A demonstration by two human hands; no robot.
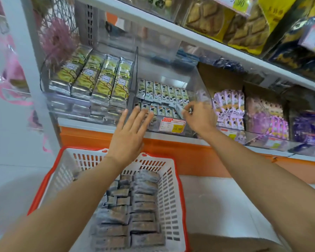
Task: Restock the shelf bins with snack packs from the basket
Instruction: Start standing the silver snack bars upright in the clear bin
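A white basket with a red rim [172, 197] stands below me, holding several grey-brown snack packs [135, 211] in rows. Above it, a clear shelf bin [204, 91] holds rows of small green-white snack packs [162, 92]. My right hand [198, 118] is at the bin's front right and pinches one small pack [179, 110] over the front row. My left hand [129, 135] hovers flat with straight, spread fingers at the bin's front left edge, holding nothing.
A bin of yellow-green packs [91, 79] sits to the left, and bins of purple packs [229, 106] to the right. A price label [173, 125] hangs on the middle bin's front. An upper shelf [189, 31] overhangs with bagged goods. An orange base panel [171, 151] runs below.
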